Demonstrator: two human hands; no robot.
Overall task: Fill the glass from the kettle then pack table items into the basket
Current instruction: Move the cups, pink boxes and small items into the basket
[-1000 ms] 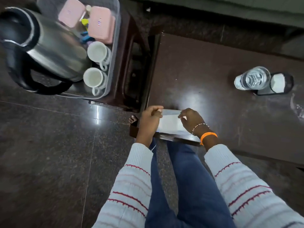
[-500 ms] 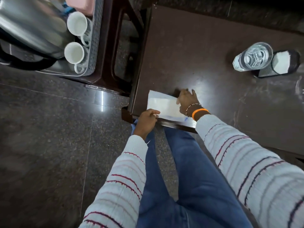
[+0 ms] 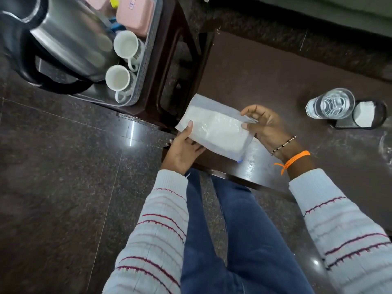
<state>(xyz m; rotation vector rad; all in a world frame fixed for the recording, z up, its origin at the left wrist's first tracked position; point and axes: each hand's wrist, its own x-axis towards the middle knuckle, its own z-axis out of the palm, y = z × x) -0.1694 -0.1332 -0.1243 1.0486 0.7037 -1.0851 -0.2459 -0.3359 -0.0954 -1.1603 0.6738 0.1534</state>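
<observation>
Step in hand: we judge the glass (image 3: 331,103) is already filled, as it looks full of water, so we are on the packing; the item in play is the clear pouch (image 3: 214,127) of white granules.
Pouch position: we hold it lifted just above the near left corner of the desk (image 3: 265,66), tilted, between both hands.
Left hand (image 3: 183,148): palm under the pouch's near left end, thumb laid over the top edge, so the fingers pinch that end.
Right hand (image 3: 264,126): fingers half-curled, thumb and fingertips nipping the pouch's right edge.
Basket (image 3: 148,49): to our left on a dark stool, well apart from the pouch, already carrying the kettle (image 3: 70,41), two white cups (image 3: 122,62) and a pink box (image 3: 134,14).
Doing it well: we should keep the pouch's sealed edge level, carry it with support underneath, and aim for a gap beside the cups, since the kettle takes most of the room.
Risk: a soft, slippery film may sag or slide if we grip one corner only.
Left on the desk: the glass and, touching it, a dark holder (image 3: 369,115) with something white in it.
Writing: none we can read; a small mark on the pink box is too blurred, and the pouch shows only a blue speck at one corner.
</observation>
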